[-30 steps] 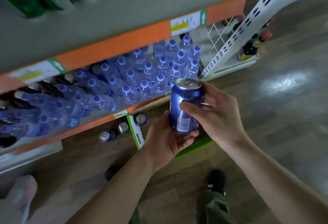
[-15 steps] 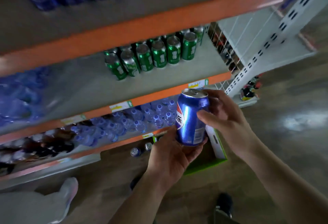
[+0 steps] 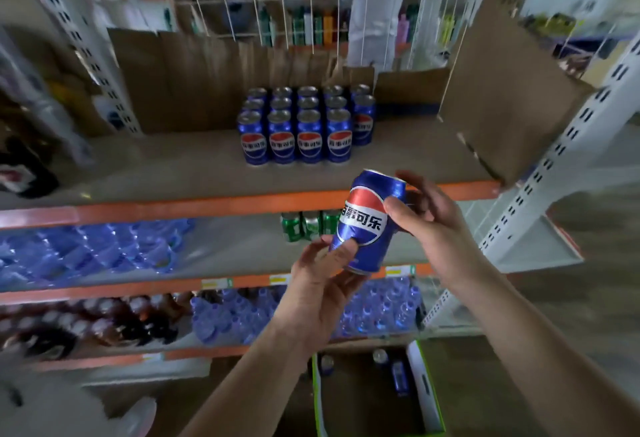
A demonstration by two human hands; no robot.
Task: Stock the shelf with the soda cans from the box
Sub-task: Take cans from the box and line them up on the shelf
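A blue soda can (image 3: pixel 367 220) with a red, white and blue logo is held tilted in front of the shelves. My left hand (image 3: pixel 323 284) grips its lower part from below. My right hand (image 3: pixel 427 220) grips its upper side, thumb on the front. On the upper shelf (image 3: pixel 194 173) stands a block of several matching blue cans (image 3: pixel 301 125) in rows. The open box (image 3: pixel 424 398) with green edges sits on the floor below, a few cans (image 3: pixel 400 376) visible inside.
Cardboard panels (image 3: pixel 505 97) line the back and right side of the upper shelf. Green cans (image 3: pixel 304 225) and wrapped water bottles (image 3: pixel 86 249) fill the shelf below; more bottles (image 3: pixel 242 315) sit lower. A white upright (image 3: pixel 554 159) frames the right. A shoe (image 3: pixel 135 416) shows at lower left.
The view has tilted up from the lower shelves to the upper shelf with blue cans. Both hands have raised the can and turned its logo toward me.
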